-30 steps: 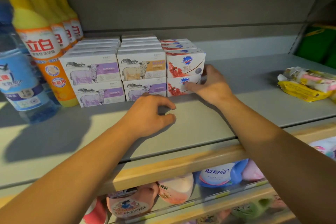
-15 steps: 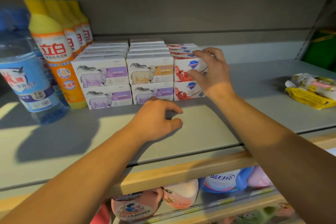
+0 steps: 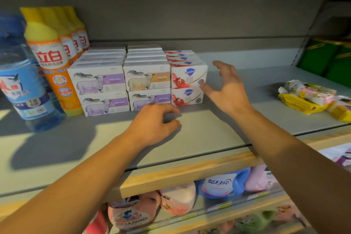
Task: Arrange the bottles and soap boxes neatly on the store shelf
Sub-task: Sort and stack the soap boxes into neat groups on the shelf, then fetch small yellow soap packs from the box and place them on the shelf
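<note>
Shelf (image 3: 209, 135): bottles (image 3: 51, 66) at far left, in rows running back; soap boxes (image 3: 136, 78) just right of them, two high, in three columns; packets (image 3: 307, 97) at far right, well apart; left hand (image 3: 153, 125) before the boxes; right hand (image 3: 228, 89) beside the rightmost column.

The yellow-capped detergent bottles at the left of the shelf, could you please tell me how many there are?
4, in one row running front to back: the front bottle beside the sheep soap boxes, the others behind it. More may be hidden.
</note>
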